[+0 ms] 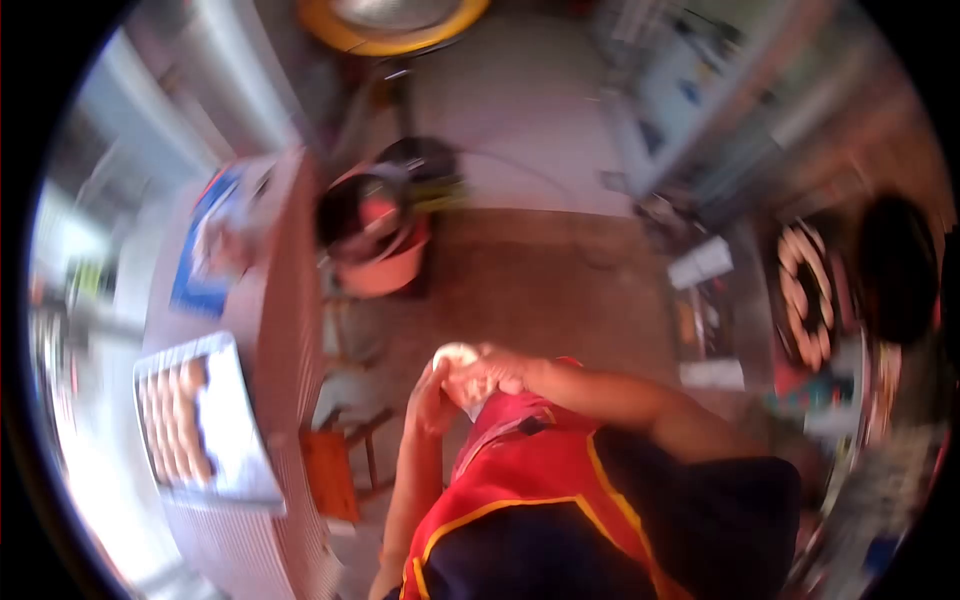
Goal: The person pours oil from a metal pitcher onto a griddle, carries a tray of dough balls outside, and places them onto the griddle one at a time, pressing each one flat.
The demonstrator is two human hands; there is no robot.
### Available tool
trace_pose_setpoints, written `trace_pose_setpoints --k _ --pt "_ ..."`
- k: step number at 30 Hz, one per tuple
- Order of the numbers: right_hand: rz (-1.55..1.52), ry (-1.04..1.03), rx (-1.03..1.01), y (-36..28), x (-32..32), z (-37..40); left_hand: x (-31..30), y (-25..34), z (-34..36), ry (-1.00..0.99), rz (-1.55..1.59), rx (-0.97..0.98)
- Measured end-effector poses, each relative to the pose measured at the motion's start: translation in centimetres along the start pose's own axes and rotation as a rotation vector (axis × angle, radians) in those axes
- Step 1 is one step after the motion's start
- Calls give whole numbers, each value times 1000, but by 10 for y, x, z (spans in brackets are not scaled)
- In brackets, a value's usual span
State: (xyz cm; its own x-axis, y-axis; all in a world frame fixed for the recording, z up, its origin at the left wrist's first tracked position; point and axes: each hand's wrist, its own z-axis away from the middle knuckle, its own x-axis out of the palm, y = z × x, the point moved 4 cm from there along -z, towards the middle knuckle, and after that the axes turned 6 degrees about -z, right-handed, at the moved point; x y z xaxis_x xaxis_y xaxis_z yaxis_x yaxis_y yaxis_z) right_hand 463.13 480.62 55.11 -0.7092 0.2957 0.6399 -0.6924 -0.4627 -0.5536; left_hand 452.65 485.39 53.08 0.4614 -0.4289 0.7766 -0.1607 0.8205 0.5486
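In front of my red apron, my two hands meet around a small, pale, round piece of dough. My left hand is closed against its left and lower side. From the right, my right hand has its fingers bent over it. Motion blur and the hands hide the lower part of the dough. A white tray with several rows of pale dough pieces rests on the table to my left.
The striped-cloth table also bears a blue packet. An orange bucket and a wooden stool stand on the floor. A round dark pan with a ring of pale pieces sits at the right.
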Motion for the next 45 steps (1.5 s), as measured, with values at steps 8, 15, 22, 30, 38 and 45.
trace_pose_setpoints --k 8,15,22,30,38,45 --pt "-297 307 -389 -6 -199 214 196 -148 -92 -189 -326 -347" --pt "-649 511 -789 -24 -414 450 289 -307 -216 -123 -657 -458" --pt "-598 1260 -1003 -37 -642 724 425 -455 -304 -23 -807 -623" --pt "434 2221 -491 -67 -789 847 466 -506 -359 18 -956 -688" --pt "946 2110 -305 -63 -794 806 493 -525 -391 40 -941 -687" --pt "1200 2083 -344 -72 -817 806 507 -536 -402 39 -966 -714"
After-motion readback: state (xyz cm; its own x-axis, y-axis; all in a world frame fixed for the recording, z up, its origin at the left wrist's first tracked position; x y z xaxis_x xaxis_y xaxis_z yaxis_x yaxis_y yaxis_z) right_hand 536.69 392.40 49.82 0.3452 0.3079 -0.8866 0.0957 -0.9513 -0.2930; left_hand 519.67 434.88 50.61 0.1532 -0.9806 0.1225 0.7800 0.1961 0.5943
